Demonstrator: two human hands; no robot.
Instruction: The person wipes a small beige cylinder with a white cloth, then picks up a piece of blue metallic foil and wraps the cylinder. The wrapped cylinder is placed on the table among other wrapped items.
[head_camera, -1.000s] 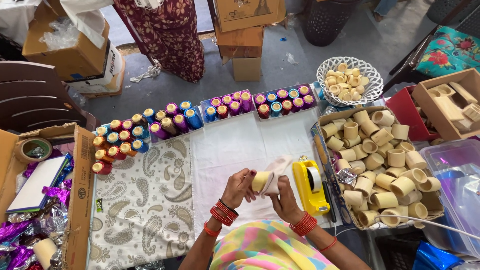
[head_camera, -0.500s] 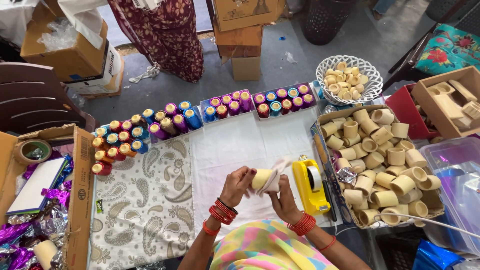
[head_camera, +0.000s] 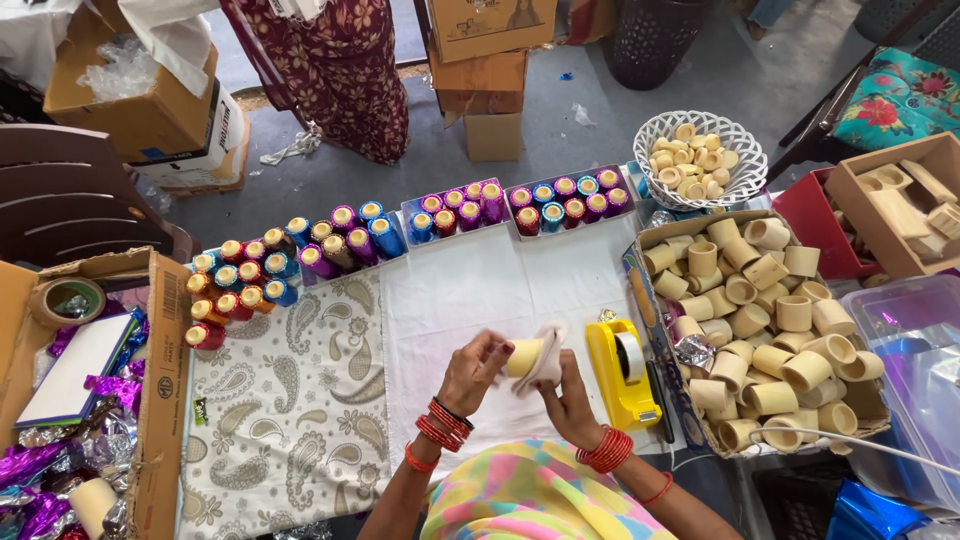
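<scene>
Holding a pale cream ring (head_camera: 522, 356) above the white cloth-covered surface (head_camera: 470, 290), the left hand (head_camera: 472, 372) is gripping it from the left with fingers curled narrowly around its side. The right hand (head_camera: 570, 402) is pressing a pale cloth (head_camera: 549, 362) against the ring's right side, fingers closed on the cloth. Both wrists are wearing red bangles (head_camera: 438, 424).

Just beside the right hand, a yellow tape dispenser (head_camera: 622, 372) is sitting on the surface. To its right, a cardboard tray (head_camera: 648, 262) is holding many bare cream rings lying on their sides and upright. A white basket (head_camera: 745, 150) of smaller rings is sitting behind that tray. Rows of foil-wrapped rings (head_camera: 460, 212) in blue, purple, red and gold are lining the far edge of the surface. A paisley cloth (head_camera: 290, 420) is lying to the left of the hands.
</scene>
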